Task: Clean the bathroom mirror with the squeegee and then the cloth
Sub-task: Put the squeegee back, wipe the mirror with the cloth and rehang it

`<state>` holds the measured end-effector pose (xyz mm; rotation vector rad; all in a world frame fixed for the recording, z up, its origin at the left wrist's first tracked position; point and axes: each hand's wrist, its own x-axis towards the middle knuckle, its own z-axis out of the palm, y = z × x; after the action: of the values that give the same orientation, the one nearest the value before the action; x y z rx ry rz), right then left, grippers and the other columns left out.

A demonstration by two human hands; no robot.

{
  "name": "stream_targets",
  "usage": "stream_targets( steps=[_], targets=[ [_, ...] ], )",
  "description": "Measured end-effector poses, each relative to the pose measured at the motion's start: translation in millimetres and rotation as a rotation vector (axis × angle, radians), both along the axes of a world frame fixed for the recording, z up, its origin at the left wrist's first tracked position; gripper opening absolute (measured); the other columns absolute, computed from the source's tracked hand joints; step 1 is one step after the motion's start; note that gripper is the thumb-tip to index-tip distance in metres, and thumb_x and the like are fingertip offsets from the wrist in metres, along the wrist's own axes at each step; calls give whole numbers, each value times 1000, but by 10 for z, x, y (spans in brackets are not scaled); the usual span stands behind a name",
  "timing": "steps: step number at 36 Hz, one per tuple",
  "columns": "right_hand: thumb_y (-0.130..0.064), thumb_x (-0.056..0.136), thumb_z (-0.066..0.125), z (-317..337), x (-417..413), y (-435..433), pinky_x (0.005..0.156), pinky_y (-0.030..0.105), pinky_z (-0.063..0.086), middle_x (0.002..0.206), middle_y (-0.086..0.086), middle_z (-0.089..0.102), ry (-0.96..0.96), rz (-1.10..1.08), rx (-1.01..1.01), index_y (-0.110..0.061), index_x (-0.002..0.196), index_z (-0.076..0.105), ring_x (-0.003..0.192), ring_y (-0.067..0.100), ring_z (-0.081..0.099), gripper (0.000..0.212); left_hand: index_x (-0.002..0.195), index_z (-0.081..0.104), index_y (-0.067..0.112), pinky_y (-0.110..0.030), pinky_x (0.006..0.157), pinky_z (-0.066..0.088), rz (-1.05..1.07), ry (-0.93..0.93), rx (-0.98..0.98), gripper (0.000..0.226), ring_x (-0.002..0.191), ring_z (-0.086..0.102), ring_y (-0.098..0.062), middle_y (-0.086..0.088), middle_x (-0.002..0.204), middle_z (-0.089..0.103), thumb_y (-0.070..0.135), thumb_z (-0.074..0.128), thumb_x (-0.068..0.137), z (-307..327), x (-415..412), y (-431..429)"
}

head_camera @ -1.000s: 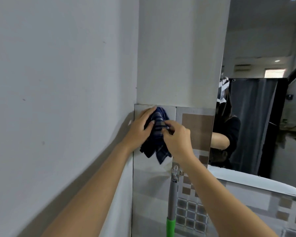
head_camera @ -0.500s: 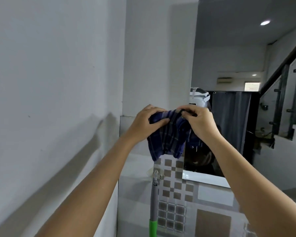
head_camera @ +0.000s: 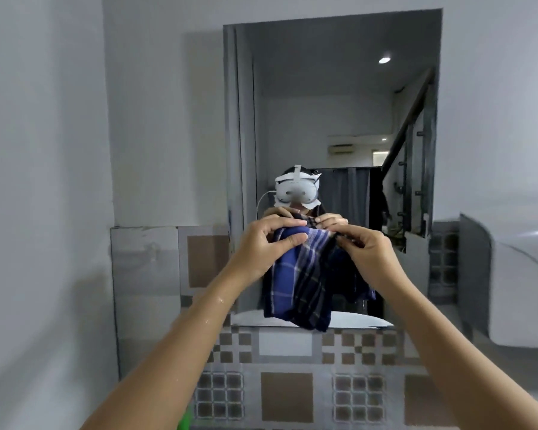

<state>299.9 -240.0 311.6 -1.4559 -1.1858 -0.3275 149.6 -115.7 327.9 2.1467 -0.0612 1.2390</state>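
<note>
While hands (head_camera: 314,246) pinch cloth (head_camera: 305,287), cloth blocks lower mirror (head_camera: 323,119).

The light is soft, cool and even, with a grey-blue cast over the white walls (head_camera: 44,150). A round ceiling lamp (head_camera: 384,60) shows as a bright spot reflected in the mirror (head_camera: 339,103); a smaller glow sits deeper in the reflection. A faint shadow borders the mirror's left side on the wall. The whole frame is slightly smeared by motion, worst at the left and right edges, where the wide lens bends straight lines. The cloth (head_camera: 305,283) is fairly sharp; small wet glints show on the left forearm (head_camera: 205,315).
</note>
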Motion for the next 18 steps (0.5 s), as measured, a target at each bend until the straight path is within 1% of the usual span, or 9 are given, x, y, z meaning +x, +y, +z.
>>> stream_targets(
  steps=[3,7,10,12,14,15,16,17,18],
  targets=[
    [-3,87,57,-19,141,-88,69,-4,37,91,-1,68,-26,-72,49,-14,99,72,85,9,59,21,99,72,15,-41,98,47,57,-59,30,22,105,61,-14,-5,108,66,20,73,78,43,276,-77],
    [-8,90,55,8,199,-136,72,-4,36,98,-1,67,-72,-194,181,-11,104,69,86,6,56,20,94,73,17,-36,94,50,119,-127,26,16,99,62,-7,4,101,70,18,73,78,165,543,-147],
    [-13,93,51,91,110,-120,75,-5,33,104,-9,60,-74,-239,318,-13,114,64,92,1,53,24,95,74,16,-28,91,50,130,-154,8,16,95,63,-2,7,97,71,16,73,78,315,679,-139],
    [-17,95,47,175,-4,-55,83,0,35,110,-13,57,4,-160,353,-16,120,60,100,0,52,27,94,74,14,-25,89,51,147,-169,-3,17,92,64,-3,6,94,72,17,74,78,454,761,-88],
    [-25,97,43,265,-99,79,98,18,39,123,-13,56,102,-53,331,-21,128,53,116,3,50,33,91,74,18,-21,87,50,160,-181,-14,13,91,64,-3,9,91,72,18,74,77,629,832,-1],
    [-27,98,40,314,-128,166,105,26,37,132,-10,52,130,-13,321,-21,133,48,124,5,45,37,88,73,21,-16,85,48,154,-188,-19,11,90,64,-1,12,89,71,18,74,78,731,849,37],
    [-27,98,37,372,-143,266,111,30,31,141,-6,46,144,22,316,-19,137,42,132,6,38,40,87,73,23,-13,83,47,150,-200,-26,11,88,63,1,14,88,70,16,73,78,843,858,71],
    [-27,99,34,437,-143,374,115,28,23,147,-5,38,143,48,311,-18,142,35,137,5,28,44,87,73,22,-11,82,46,139,-217,-38,11,87,62,1,13,88,70,15,72,79,961,860,112],
    [-28,99,32,506,-140,481,117,21,13,152,-6,28,122,51,296,-18,145,28,140,2,19,47,89,73,18,-12,83,46,132,-231,-54,11,88,62,0,9,90,70,14,72,79,1077,857,153]
  ],
)
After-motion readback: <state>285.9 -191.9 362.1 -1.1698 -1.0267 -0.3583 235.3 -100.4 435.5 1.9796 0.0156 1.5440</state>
